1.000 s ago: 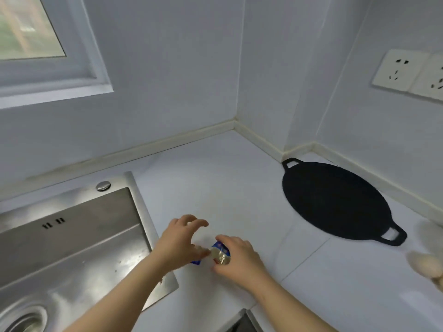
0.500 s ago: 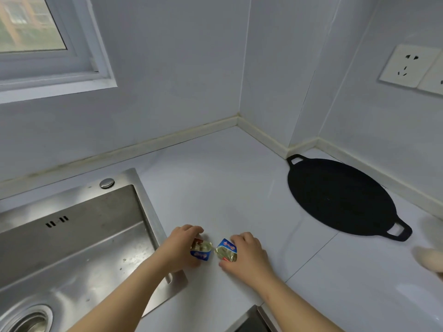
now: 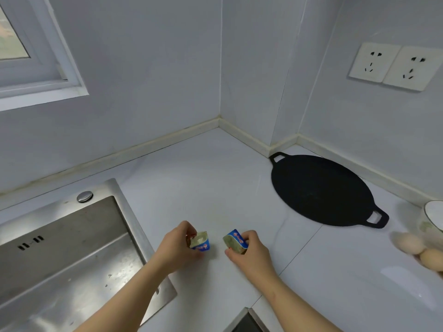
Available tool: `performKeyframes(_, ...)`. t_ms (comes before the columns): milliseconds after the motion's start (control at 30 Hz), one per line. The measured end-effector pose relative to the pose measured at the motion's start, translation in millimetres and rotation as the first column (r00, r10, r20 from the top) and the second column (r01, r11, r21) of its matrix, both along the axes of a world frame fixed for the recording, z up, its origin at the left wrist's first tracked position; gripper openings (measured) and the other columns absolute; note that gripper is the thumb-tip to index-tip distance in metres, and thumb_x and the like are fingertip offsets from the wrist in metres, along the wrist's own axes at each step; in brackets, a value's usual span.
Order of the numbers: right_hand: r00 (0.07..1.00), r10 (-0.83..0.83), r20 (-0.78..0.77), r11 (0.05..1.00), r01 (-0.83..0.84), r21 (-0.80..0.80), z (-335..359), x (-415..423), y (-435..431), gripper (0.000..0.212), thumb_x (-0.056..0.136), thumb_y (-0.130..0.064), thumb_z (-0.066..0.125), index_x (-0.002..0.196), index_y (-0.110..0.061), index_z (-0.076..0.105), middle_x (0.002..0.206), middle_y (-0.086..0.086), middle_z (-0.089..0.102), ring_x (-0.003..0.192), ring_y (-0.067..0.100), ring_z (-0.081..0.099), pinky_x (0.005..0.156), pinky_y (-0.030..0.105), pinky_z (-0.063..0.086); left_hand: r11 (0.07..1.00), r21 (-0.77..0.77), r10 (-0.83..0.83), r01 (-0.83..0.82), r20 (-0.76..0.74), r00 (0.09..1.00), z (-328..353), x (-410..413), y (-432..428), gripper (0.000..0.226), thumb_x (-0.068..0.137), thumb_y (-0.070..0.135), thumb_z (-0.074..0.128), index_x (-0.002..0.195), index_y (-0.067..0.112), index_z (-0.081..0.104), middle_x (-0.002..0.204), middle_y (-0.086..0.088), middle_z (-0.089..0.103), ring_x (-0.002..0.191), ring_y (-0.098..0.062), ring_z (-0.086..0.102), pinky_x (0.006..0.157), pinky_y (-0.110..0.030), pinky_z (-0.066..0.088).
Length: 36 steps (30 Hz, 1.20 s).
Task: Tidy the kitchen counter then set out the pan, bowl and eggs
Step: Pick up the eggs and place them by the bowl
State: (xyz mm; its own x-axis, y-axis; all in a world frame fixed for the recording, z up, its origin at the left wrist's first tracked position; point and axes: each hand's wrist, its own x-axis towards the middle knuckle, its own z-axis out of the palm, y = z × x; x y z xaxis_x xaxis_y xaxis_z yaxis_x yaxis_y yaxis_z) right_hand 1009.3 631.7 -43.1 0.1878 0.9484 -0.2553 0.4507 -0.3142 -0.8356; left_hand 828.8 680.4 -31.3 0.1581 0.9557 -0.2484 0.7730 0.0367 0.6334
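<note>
My left hand [image 3: 176, 246] grips a small blue carton [image 3: 201, 243] with a torn-open top, just right of the sink's corner. My right hand [image 3: 250, 251] grips a second small blue carton [image 3: 235, 240], tilted with its open end toward the left. The two cartons are a short gap apart above the white counter [image 3: 215, 183]. A flat black pan [image 3: 321, 190] with two loop handles lies at the back right. At the right edge stand a white bowl [image 3: 434, 219] and two brown eggs [image 3: 410, 243], partly cut off.
A steel sink [image 3: 62, 250] fills the lower left, with a round button on its rim. Walls meet in a corner behind the counter. Two wall sockets [image 3: 393, 65] sit at upper right and a window at upper left. A dark gap opens at the bottom edge.
The two cartons were together under both hands a second ago. Each hand now holds one and they have moved apart. The view has shifted, bringing the bowl and eggs into sight.
</note>
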Motion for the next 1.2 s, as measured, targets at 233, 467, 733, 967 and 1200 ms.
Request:
performKeyframes(233,0.909,-0.282,-0.307,0.959,0.275,-0.066,5,39,-16,0.033,0.082,-0.002,0.06,0.101,-0.024,0.045,0.092,0.002,0.056,0.069,0.015,0.053,0.056,0.021,0.05,0.99,-0.106,-0.062,0.093,0.264,0.963,10,49,5,0.053,0.079,0.004,0.066,0.115,0.033,0.039,0.097,-0.004,0.054,0.066,-0.016,0.054,0.062,-0.023,0.049)
performKeyframes(467,0.835,-0.471,-0.284,0.878,0.476,-0.056,8,105,-59,0.02,0.087,-0.005,0.052,0.09,-0.024,0.05,0.072,0.0,0.052,0.057,0.015,0.045,0.049,0.021,0.04,0.938,-0.223,-0.151,0.266,0.428,0.891,14,139,-3,0.039,0.076,-0.002,0.067,0.1,0.027,0.058,0.101,-0.002,0.056,0.079,-0.012,0.053,0.062,-0.02,0.049)
performKeyframes(733,0.547,-0.792,-0.27,0.581,0.812,-0.059,0,194,-136,0.004,0.09,-0.015,0.052,0.087,-0.015,0.051,0.069,0.006,0.058,0.062,0.02,0.048,0.062,0.032,0.04,0.862,-0.491,0.182,0.128,0.534,0.826,20,257,-29,0.027,0.091,-0.004,0.048,0.115,0.007,0.045,0.113,-0.021,0.051,0.085,-0.026,0.059,0.067,-0.029,0.051)
performKeyframes(967,0.455,-0.874,-0.171,0.467,0.883,-0.039,3,248,-174,0.026,0.081,-0.002,0.057,0.094,-0.022,0.047,0.087,0.006,0.058,0.079,0.026,0.054,0.081,0.042,0.049,0.863,-0.36,-0.178,0.355,0.441,0.88,6,333,-63,0.014,0.086,-0.002,0.051,0.088,0.012,0.051,0.088,-0.008,0.052,0.07,-0.018,0.049,0.055,-0.022,0.038)
performKeyframes(1200,0.51,-0.848,-0.142,0.52,0.854,-0.036,7,277,-177,0.014,0.086,-0.002,0.054,0.091,-0.014,0.052,0.087,0.005,0.059,0.08,0.025,0.058,0.083,0.041,0.051,0.881,-0.333,-0.19,0.336,0.4,0.896,-9,377,-81,0.026,0.082,-0.006,0.054,0.084,0.019,0.047,0.096,-0.009,0.051,0.086,-0.026,0.054,0.075,-0.034,0.054)
